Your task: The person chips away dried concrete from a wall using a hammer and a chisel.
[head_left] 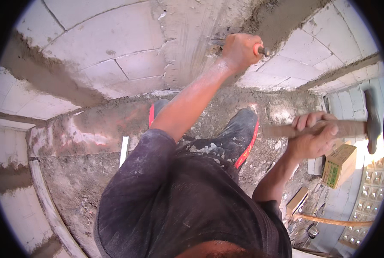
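My left hand [239,50] is stretched out to the block wall, with its fingers wrapped around a chisel [258,49]. The chisel's orange grip and dark metal butt stick out to the right of the fist. Its other end meets the grey mortar band [185,47] near a rough, chipped spot, mostly hidden by the hand. Off to the right, my right hand [311,139] grips a hammer [351,128] by its wooden handle. The hammer's dark head is blurred by motion and stands well apart from the chisel.
Pale blocks [110,38] make up the wall ahead. My shoes [239,129] stand on rough ground [80,185] strewn with rubble. A cardboard box [339,165], a wooden stick [334,221] and patterned vent blocks [368,195] are at the right. A curved pale board [54,210] lies left.
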A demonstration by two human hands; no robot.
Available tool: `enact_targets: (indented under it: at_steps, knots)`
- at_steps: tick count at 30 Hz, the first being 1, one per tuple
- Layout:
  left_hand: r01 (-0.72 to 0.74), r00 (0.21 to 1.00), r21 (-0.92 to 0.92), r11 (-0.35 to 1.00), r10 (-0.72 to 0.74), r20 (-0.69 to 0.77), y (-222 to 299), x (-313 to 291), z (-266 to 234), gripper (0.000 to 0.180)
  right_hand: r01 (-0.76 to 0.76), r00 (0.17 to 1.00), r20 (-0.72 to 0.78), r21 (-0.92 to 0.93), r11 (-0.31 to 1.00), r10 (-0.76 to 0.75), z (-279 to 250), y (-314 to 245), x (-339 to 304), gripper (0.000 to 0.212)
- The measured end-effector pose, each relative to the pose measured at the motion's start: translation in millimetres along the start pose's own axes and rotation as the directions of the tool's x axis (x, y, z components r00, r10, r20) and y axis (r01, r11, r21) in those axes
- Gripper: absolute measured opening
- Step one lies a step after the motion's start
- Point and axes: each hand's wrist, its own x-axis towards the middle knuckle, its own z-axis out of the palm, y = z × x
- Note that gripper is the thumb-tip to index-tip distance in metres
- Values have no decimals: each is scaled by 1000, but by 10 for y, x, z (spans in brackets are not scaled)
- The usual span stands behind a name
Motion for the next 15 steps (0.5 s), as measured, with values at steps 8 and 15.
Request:
enact_targets:
  at_steps: [8,15]
  knots:
    - [-56,992,101,993,44,120,-1,-159,66,8,-421,820,169,-470,776,547,-434,264,-139,27]
    - [30,997,75,997,-35,62,103,11,25,15,218,976,70,-375,901,-207,-215,670,-120,32]
